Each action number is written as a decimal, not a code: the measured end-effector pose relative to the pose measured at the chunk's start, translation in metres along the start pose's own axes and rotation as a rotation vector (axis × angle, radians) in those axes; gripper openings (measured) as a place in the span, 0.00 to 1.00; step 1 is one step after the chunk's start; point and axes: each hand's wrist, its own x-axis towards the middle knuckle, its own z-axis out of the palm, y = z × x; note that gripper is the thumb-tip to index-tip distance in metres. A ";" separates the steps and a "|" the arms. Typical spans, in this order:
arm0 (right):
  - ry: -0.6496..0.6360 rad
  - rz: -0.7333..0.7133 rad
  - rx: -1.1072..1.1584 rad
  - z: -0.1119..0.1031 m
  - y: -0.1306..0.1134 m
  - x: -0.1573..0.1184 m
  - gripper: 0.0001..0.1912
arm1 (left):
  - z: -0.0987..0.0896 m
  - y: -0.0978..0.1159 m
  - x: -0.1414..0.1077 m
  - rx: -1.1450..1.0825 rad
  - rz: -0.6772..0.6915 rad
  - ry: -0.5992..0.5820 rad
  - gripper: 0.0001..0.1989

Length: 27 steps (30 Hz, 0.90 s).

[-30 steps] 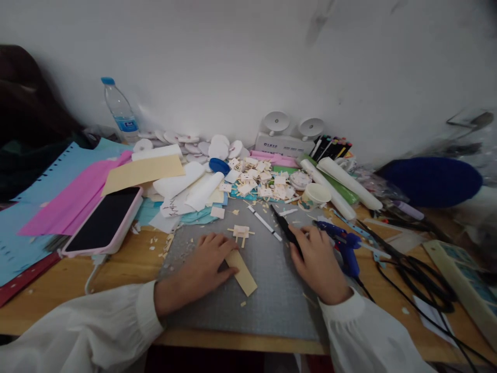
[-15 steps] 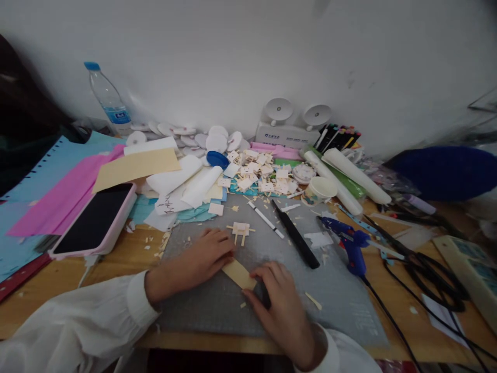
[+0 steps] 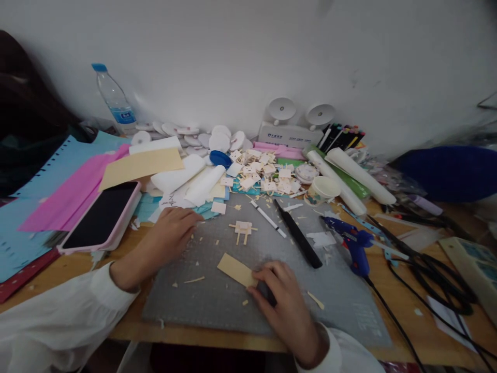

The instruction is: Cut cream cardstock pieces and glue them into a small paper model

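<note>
A rectangular strip of pale yellow paper [image 3: 235, 269] lies tilted over the grey cutting mat. Its right end is pinched between the thumb and fingers of my right hand [image 3: 285, 300]. My left hand [image 3: 169, 235] is over the mat's upper left edge, fingers stretched toward the heap of white and blue paper [image 3: 176, 199]; nothing shows in it, though its underside is hidden. Between the hands, above the strip, rests a small paper figure [image 3: 243, 228] with stick-like arms and legs.
On the cutting mat [image 3: 174, 305] are a white pen [image 3: 267, 218], a black-handled tool [image 3: 298, 235] and paper scraps. A blue glue gun [image 3: 355, 246] and black scissors [image 3: 438, 280] lie right. A phone [image 3: 103, 217] is left; many small figures [image 3: 264, 173] are piled behind.
My left hand has let go of the yellow paper strip and moved left and away from me, to the paper heap. The right hand still pinches the strip's right end.
</note>
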 end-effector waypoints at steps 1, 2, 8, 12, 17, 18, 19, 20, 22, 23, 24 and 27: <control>0.010 -0.014 0.013 -0.001 0.001 -0.001 0.04 | 0.001 0.000 -0.003 0.027 -0.004 0.024 0.13; 0.015 -0.026 0.024 -0.003 0.003 -0.002 0.04 | 0.002 0.001 -0.006 0.037 -0.003 0.047 0.15; -0.014 -0.050 -0.031 -0.013 0.005 -0.006 0.05 | 0.005 0.051 -0.025 -0.103 0.251 0.053 0.15; -0.020 -0.170 -0.164 -0.012 0.001 -0.002 0.08 | 0.012 0.083 -0.026 -0.179 0.391 -0.102 0.11; 0.128 -0.260 -0.260 -0.014 0.005 0.002 0.11 | 0.019 0.084 -0.014 -0.156 0.474 -0.088 0.10; 0.154 -0.261 -0.256 -0.016 0.007 0.001 0.10 | 0.020 0.083 -0.011 -0.155 0.487 -0.065 0.11; 0.175 -0.264 -0.255 -0.018 0.009 0.001 0.10 | 0.022 0.082 -0.008 -0.152 0.497 -0.039 0.11; 0.186 -0.265 -0.258 -0.021 0.012 0.000 0.09 | 0.023 0.082 -0.004 -0.147 0.506 -0.008 0.11; 0.213 -0.251 -0.289 -0.028 0.017 -0.002 0.09 | 0.026 0.083 0.000 -0.122 0.505 0.042 0.12; 0.238 -0.230 -0.317 -0.031 0.020 -0.003 0.09 | 0.028 0.085 0.001 -0.108 0.489 0.061 0.13; 0.264 -0.198 -0.348 -0.035 0.022 -0.004 0.08 | 0.029 0.087 0.001 -0.099 0.465 0.075 0.14; 0.336 -0.103 -0.417 -0.041 0.028 -0.009 0.08 | 0.028 0.093 -0.003 -0.136 0.412 0.045 0.16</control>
